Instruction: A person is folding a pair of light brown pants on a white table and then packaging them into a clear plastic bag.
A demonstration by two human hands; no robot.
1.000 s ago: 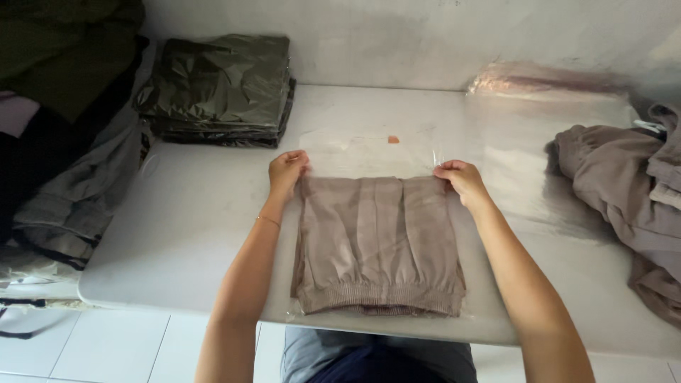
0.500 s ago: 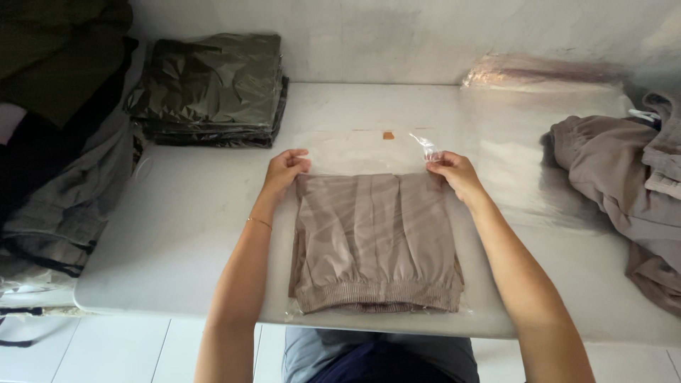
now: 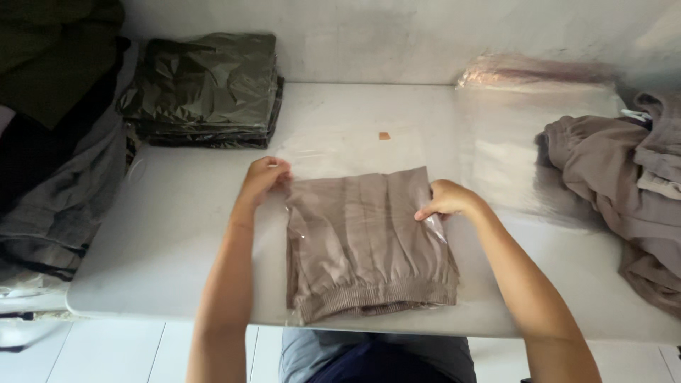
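Taupe garment (image 3: 369,241) between our fingers; left hand (image 3: 264,177), right hand (image 3: 445,201) pinch bag (image 3: 312,152) edges; we keep film taut.

white table (image 3: 177,234) against pale wall (image 3: 397,35), tiled floor (image 3: 106,351)

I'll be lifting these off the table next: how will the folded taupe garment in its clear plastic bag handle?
The folded taupe garment would probably sag if lifted by one edge: it is soft cloth. The clear plastic bag looks glossy, so it likely slides easily on the white table.
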